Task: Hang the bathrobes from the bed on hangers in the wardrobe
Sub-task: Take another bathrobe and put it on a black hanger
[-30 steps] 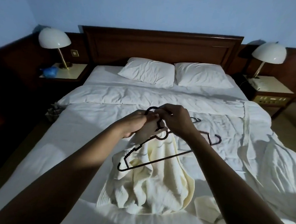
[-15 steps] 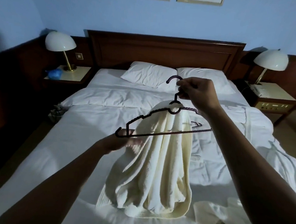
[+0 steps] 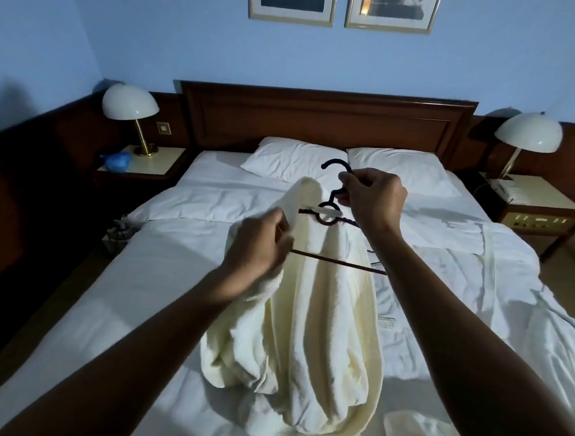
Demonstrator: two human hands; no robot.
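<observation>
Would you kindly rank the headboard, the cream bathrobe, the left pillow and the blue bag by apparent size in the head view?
1. bathrobe, though it is nearest the camera
2. headboard
3. left pillow
4. blue bag

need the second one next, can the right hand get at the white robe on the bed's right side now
Probably not yet: the right hand grips the hanger carrying the cream bathrobe. Nothing lies between it and the white robe, so once freed it should likely reach.
</observation>
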